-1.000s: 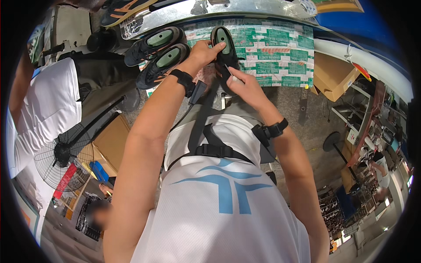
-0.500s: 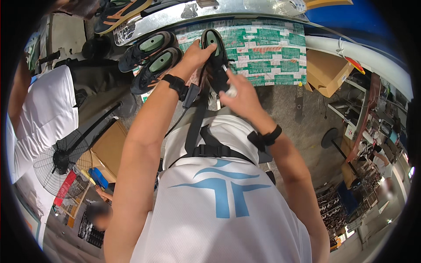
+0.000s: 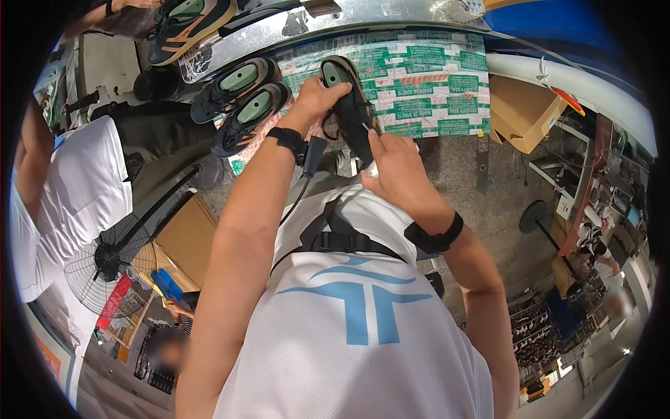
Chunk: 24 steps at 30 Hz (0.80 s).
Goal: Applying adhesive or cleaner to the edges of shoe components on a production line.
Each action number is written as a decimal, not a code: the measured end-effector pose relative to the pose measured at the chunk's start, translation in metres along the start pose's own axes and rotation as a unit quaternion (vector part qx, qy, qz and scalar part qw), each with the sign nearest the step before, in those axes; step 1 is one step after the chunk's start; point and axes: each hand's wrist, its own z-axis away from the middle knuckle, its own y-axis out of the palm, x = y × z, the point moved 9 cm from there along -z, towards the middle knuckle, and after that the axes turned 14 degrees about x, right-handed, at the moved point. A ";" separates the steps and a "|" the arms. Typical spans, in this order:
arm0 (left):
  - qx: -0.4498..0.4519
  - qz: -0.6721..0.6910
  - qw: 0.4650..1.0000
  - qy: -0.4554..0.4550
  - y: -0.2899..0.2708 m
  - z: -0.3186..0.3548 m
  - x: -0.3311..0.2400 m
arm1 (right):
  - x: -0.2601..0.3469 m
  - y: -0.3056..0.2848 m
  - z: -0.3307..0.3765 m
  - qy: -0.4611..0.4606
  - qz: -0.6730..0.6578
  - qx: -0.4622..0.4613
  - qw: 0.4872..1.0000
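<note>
My left hand (image 3: pixel 317 100) grips a dark sneaker (image 3: pixel 354 115), its thumb over the collar beside the green insole. The toe points toward me, tilted a little right. At the sneaker's right side, my right hand (image 3: pixel 399 166) is closed round a thin light-tipped tool (image 3: pixel 365 127), whose tip meets the upper near the laces. Its exact kind is hidden by my fingers, and something whitish shows beneath them. Left of my left hand, two similar sneakers, one nearer (image 3: pixel 252 117) and one farther (image 3: pixel 234 85), rest side by side with green insoles showing.
A work surface covered in green-and-white printed tape (image 3: pixel 433 91) lies under the shoes, with a metal conveyor edge (image 3: pixel 279 31) behind it. More sneakers (image 3: pixel 190 31) stand far left near another person's hand (image 3: pixel 136 3). A cardboard box (image 3: pixel 523 115) sits right; a fan (image 3: pixel 106 260) stands left.
The held sneaker has come nearer to me, its toe swinging right. My right hand has moved right and nearer, with the tool lower along the upper. Another person's hand has appeared far left.
</note>
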 end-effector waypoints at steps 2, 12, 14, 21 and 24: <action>0.019 0.078 0.997 -0.020 0.011 0.019 -0.017 | -0.003 0.002 0.000 0.025 0.007 0.012 1.000; -0.015 -0.004 0.998 0.066 -0.002 -0.005 0.035 | 0.075 0.005 -0.032 -0.032 0.127 0.053 0.990; -0.082 -0.158 0.983 0.043 0.001 -0.001 0.000 | 0.062 -0.013 -0.020 -0.007 0.109 0.028 0.994; -0.120 -0.200 0.972 -0.006 0.000 -0.001 0.004 | -0.068 -0.050 0.081 0.148 0.047 0.092 0.984; -0.083 -0.216 0.971 -0.056 0.020 0.003 -0.013 | -0.043 -0.034 0.044 -0.004 -0.025 -0.072 0.997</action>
